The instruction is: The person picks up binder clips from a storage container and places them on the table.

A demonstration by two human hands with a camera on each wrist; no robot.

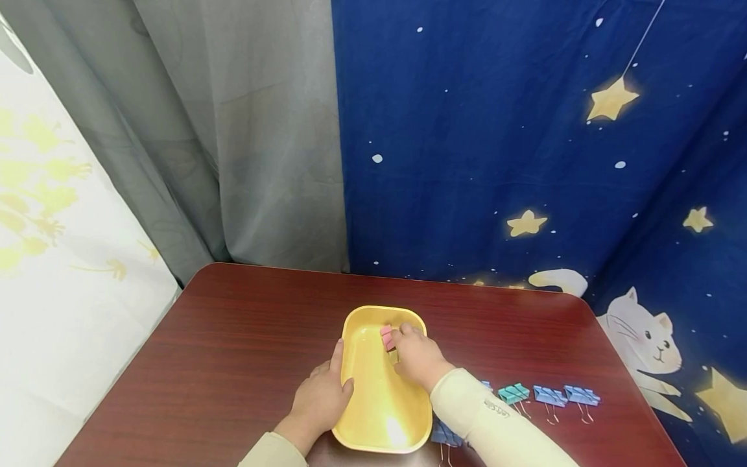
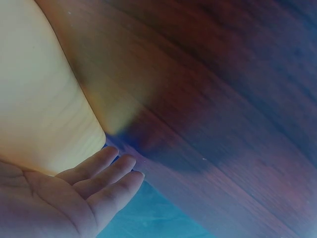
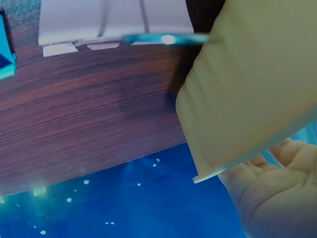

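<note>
A yellow plastic tray (image 1: 379,415) stands lengthwise before me on the table. Along its left outer wall lies my left hand (image 1: 318,397), fingers extended and thumb at the rim; the left wrist view shows those fingers (image 2: 101,173) against the wall. My right hand (image 1: 417,353) reaches over the right rim into the tray, where a small yellow binder clip (image 1: 393,357) shows between thumb and fingers. Against the fingertips is a pink binder clip (image 1: 387,337), partly covered by them. From the right wrist, the tray wall hides the fingertips of that hand (image 3: 277,193).
Right of the tray lie a teal binder clip (image 1: 513,393) and blue binder clips (image 1: 550,395), in a row. A larger dark blue clip (image 1: 446,433) sits by the tray's near right corner, partly under the right sleeve (image 1: 496,415). Curtains (image 1: 280,162) hang behind the table's far edge.
</note>
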